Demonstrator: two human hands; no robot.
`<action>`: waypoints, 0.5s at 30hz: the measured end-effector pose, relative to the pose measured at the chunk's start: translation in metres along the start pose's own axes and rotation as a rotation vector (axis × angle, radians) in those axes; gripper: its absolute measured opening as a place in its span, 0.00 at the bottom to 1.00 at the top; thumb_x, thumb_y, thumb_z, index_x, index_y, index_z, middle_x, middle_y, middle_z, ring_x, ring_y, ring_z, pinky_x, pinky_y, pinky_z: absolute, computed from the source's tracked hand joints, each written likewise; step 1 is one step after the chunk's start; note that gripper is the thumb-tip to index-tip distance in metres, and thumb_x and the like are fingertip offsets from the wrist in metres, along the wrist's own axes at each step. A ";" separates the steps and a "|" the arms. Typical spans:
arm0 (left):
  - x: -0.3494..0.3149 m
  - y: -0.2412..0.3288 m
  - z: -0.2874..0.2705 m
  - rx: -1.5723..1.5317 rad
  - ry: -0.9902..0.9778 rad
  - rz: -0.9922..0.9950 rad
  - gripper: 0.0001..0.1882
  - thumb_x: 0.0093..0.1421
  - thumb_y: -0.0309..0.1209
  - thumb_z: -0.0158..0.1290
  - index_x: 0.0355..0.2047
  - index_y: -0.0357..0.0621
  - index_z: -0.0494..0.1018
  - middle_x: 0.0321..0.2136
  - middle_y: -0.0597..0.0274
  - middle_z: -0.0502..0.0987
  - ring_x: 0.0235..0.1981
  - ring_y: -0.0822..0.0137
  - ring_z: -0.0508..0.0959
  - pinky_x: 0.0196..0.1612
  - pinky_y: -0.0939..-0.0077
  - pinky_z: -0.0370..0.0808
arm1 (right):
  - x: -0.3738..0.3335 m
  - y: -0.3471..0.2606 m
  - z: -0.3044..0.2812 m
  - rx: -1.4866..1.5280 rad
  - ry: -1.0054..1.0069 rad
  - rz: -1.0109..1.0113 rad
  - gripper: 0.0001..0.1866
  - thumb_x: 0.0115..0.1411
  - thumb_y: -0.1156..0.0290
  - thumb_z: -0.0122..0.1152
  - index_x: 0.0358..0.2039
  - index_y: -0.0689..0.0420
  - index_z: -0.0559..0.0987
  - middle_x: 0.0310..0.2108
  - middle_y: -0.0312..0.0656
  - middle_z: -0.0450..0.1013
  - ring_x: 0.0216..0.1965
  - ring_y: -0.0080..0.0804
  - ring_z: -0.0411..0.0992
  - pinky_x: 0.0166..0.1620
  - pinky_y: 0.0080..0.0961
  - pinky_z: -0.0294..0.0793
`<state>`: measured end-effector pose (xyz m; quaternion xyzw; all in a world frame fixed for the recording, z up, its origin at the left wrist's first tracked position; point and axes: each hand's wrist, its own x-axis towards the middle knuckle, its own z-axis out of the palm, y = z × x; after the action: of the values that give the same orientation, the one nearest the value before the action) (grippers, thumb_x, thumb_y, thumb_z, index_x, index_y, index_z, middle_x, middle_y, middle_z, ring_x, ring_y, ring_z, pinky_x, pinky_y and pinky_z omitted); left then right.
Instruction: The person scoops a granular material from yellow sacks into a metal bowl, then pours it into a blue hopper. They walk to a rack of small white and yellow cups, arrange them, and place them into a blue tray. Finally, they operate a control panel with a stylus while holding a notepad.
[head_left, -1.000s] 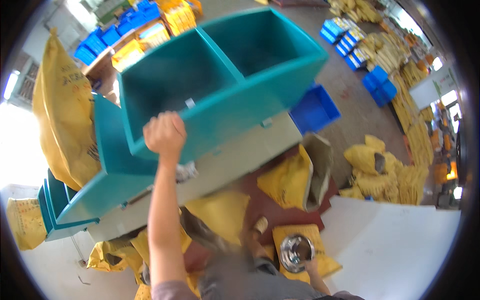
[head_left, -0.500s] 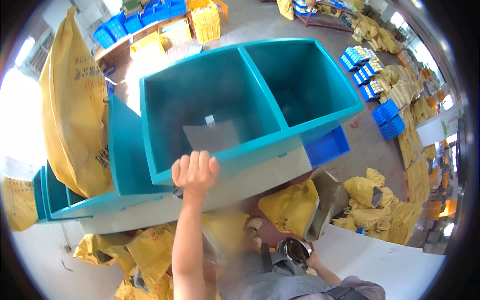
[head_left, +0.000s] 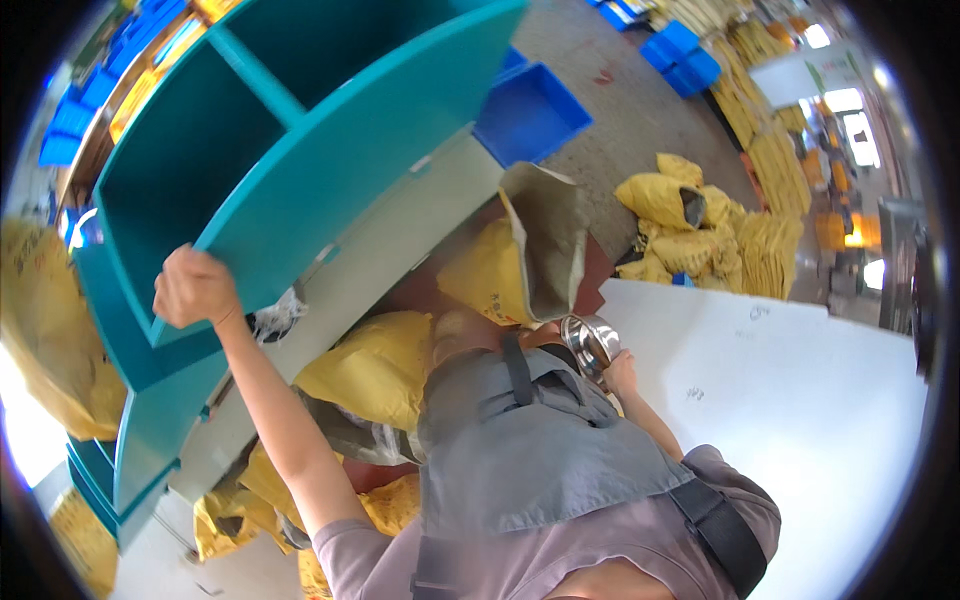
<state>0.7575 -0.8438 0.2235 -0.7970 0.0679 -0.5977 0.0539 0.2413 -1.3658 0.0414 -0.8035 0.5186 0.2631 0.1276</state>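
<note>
My left hand (head_left: 197,287) is closed over the near rim of a large teal divided bin (head_left: 345,150), close to its left corner. The bin has two deep compartments, and their bottoms lie in shadow. Low at my right side, my right hand (head_left: 621,373) grips a shiny metal bowl (head_left: 592,343) by its edge. An open yellow sack (head_left: 490,270) with a grey lining stands in front of me, beside the bowl. Another yellow sack (head_left: 372,368) lies below my left forearm.
A pale ledge (head_left: 400,215) runs under the bin. Past its right end is a blue crate (head_left: 530,115). More yellow sacks (head_left: 700,220) are heaped on the floor at the right. A white panel (head_left: 770,390) extends along my right side. At the left stands a tall yellow sack (head_left: 55,330).
The view has swung down toward my body and to the right, so the bin sits farther up and left. My left hand stays on the rim, and the bowl remains in my right hand.
</note>
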 end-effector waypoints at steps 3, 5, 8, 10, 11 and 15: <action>-0.011 0.005 0.010 0.156 -0.044 -0.146 0.23 0.66 0.33 0.43 0.12 0.56 0.73 0.17 0.70 0.77 0.19 0.62 0.74 0.27 0.63 0.64 | 0.008 0.049 0.003 0.148 -0.083 0.060 0.22 0.56 0.72 0.61 0.49 0.66 0.68 0.49 0.63 0.71 0.50 0.65 0.73 0.49 0.51 0.74; -0.017 0.003 0.015 0.230 -0.070 -0.177 0.24 0.67 0.35 0.42 0.13 0.54 0.74 0.16 0.66 0.76 0.22 0.58 0.76 0.29 0.60 0.66 | 0.009 0.089 -0.003 0.198 -0.073 -0.010 0.18 0.56 0.74 0.59 0.46 0.65 0.70 0.45 0.63 0.73 0.50 0.65 0.73 0.48 0.51 0.74; -0.022 -0.004 0.017 0.294 -0.190 -0.184 0.23 0.69 0.37 0.42 0.17 0.50 0.76 0.21 0.63 0.79 0.28 0.54 0.78 0.34 0.53 0.68 | 0.026 0.146 -0.026 0.249 -0.089 -0.042 0.16 0.55 0.76 0.57 0.45 0.63 0.71 0.42 0.63 0.75 0.49 0.65 0.73 0.48 0.50 0.72; -0.020 0.002 0.017 0.386 -0.316 -0.069 0.17 0.69 0.39 0.43 0.29 0.56 0.80 0.30 0.66 0.82 0.33 0.57 0.79 0.38 0.54 0.69 | 0.044 0.184 -0.049 0.262 -0.087 -0.060 0.15 0.56 0.75 0.56 0.45 0.62 0.71 0.41 0.63 0.76 0.48 0.66 0.73 0.48 0.50 0.72; -0.017 0.008 0.015 0.510 -0.508 -0.011 0.15 0.70 0.40 0.43 0.35 0.58 0.81 0.33 0.68 0.83 0.37 0.58 0.80 0.40 0.54 0.69 | 0.054 0.197 -0.056 0.266 -0.082 -0.071 0.15 0.56 0.75 0.56 0.45 0.62 0.70 0.41 0.63 0.76 0.48 0.66 0.73 0.49 0.50 0.71; -0.004 0.073 0.005 0.265 -0.347 0.202 0.19 0.71 0.43 0.45 0.50 0.47 0.78 0.51 0.63 0.80 0.58 0.56 0.73 0.62 0.54 0.63 | 0.118 0.209 -0.066 0.274 0.009 -0.104 0.18 0.58 0.73 0.55 0.49 0.62 0.69 0.43 0.63 0.76 0.49 0.66 0.72 0.51 0.49 0.70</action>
<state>0.7584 -0.9152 0.2062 -0.8630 0.0578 -0.4469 0.2283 0.1109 -1.5773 0.0453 -0.8053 0.5080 0.1793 0.2473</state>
